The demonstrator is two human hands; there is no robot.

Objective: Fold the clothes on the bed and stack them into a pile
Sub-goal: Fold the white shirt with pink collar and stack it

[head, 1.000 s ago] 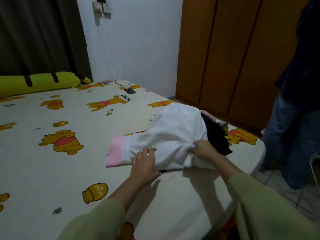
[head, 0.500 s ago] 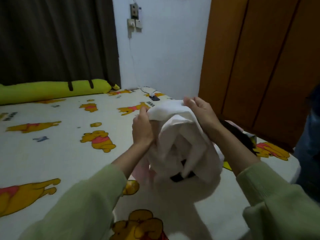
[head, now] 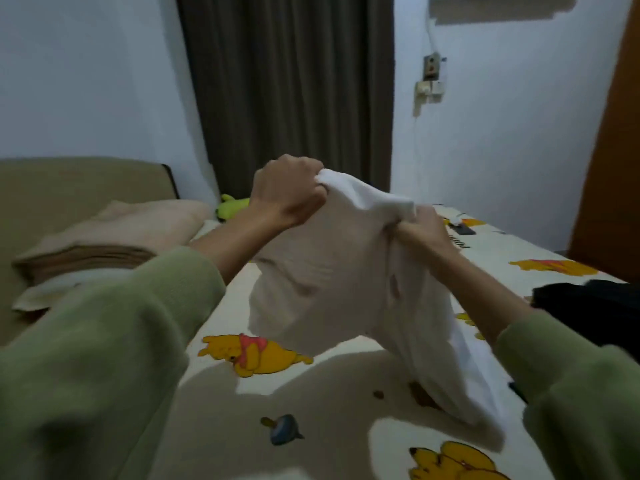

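A white garment (head: 339, 271) hangs in the air above the bed (head: 311, 393), held up by its top edge. My left hand (head: 287, 192) grips the upper left corner in a fist. My right hand (head: 424, 230) pinches the upper right part of the cloth. The lower end of the garment droops to the right and reaches the sheet. A black garment (head: 588, 306) lies on the bed at the right, partly behind my right sleeve.
The sheet carries yellow bear prints. Beige pillows (head: 114, 237) are stacked at the left by a headboard. A green plush toy (head: 233, 206) lies near the dark curtain (head: 287, 81). A small dark device (head: 465, 229) on a cable rests at the far right, near a wooden wardrobe (head: 613, 150).
Both hands lifted the white garment off the pile on the bed and raised it. The view swung left; the pillows came into sight and the other person left it.
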